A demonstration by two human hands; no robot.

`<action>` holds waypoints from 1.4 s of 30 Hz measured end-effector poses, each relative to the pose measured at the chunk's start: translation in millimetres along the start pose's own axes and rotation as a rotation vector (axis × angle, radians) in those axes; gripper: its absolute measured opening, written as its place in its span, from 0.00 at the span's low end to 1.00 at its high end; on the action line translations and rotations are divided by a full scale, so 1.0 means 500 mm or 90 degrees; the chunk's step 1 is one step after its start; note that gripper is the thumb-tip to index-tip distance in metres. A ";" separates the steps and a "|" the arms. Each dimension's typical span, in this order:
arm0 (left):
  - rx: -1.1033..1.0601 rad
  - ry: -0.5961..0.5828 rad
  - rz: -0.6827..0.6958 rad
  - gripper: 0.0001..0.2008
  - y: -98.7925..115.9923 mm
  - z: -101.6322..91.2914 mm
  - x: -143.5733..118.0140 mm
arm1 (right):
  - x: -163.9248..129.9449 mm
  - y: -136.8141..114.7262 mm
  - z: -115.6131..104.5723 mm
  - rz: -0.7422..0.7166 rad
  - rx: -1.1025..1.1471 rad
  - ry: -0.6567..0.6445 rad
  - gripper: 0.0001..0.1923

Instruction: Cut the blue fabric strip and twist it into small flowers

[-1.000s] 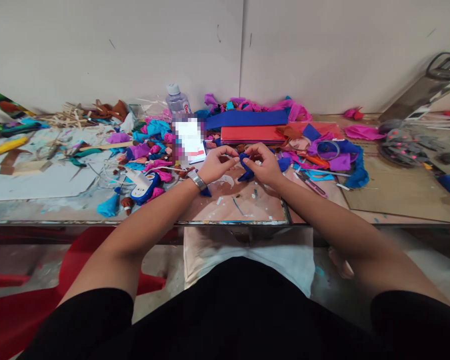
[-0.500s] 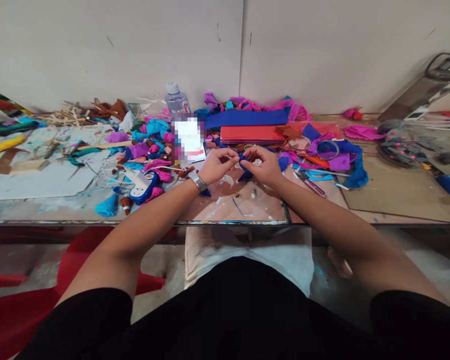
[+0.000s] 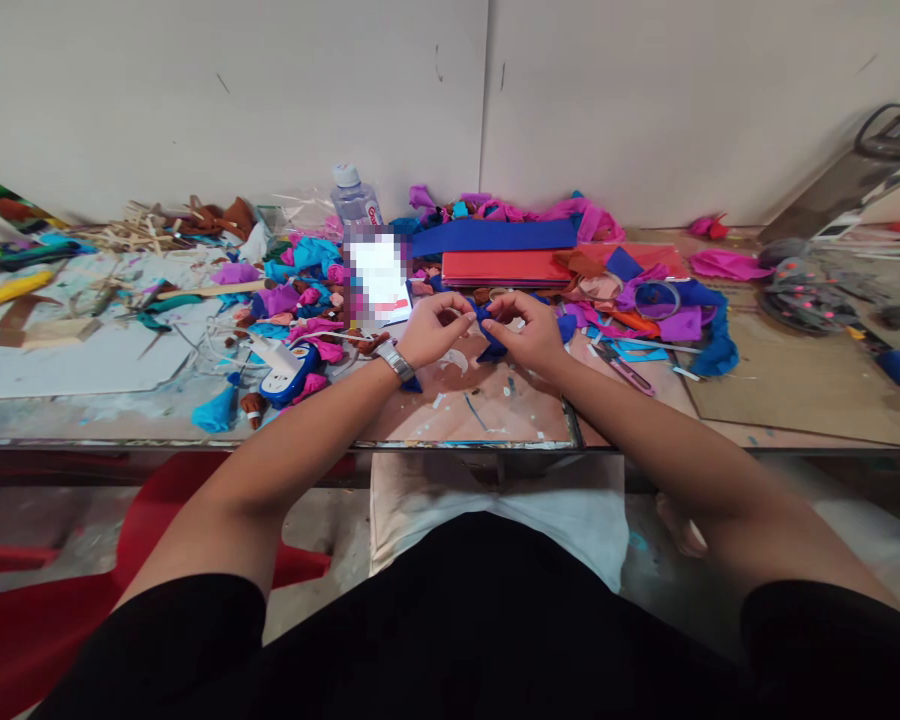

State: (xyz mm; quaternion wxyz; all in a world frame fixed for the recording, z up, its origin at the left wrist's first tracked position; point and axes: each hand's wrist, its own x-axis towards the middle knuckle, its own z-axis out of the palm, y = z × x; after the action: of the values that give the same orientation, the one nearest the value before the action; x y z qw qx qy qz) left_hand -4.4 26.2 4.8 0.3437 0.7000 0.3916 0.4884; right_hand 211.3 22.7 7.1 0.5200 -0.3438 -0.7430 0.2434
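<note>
Between my hands, a small piece of dark blue crepe paper (image 3: 493,349) is gathered and pinched just above the tabletop. My left hand (image 3: 436,329) has thumb and fingertips closed on its left edge. From the other side, my right hand (image 3: 528,330) pinches the same piece, its fingers curled and partly covering the paper. Behind them lie a long dark blue paper strip (image 3: 495,238) and a stack of red paper (image 3: 506,268). A phone with a lit screen (image 3: 380,275) leans beside my left hand.
A clear bottle (image 3: 355,203) stands behind the phone. To the left are a blue-and-white power socket (image 3: 285,376) with cables and scattered paper scraps. A pink utility knife (image 3: 626,371) and a tape roll (image 3: 657,298) lie right, near a cardboard sheet (image 3: 787,375).
Both hands stay at almost the same place with the blue paper. Only slight finger movement shows, and the view has shifted a little.
</note>
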 end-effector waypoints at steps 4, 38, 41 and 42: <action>0.105 0.008 0.071 0.14 0.002 0.005 -0.008 | 0.000 0.008 -0.003 -0.046 -0.036 -0.026 0.15; -0.036 -0.002 -0.084 0.11 0.030 0.008 -0.004 | -0.005 0.009 0.002 -0.032 -0.018 -0.007 0.12; -0.086 -0.043 -0.125 0.14 0.031 0.005 -0.004 | -0.003 0.006 0.001 -0.028 -0.008 -0.001 0.13; -0.103 -0.063 -0.136 0.16 0.032 0.004 -0.005 | -0.003 0.005 0.001 -0.029 -0.006 -0.002 0.12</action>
State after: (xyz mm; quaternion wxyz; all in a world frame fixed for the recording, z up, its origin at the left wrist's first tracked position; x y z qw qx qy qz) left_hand 0.6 16.6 17.0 0.4681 0.6475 0.4059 0.4438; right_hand 211.8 23.3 4.4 0.5226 -0.3287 -0.7527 0.2288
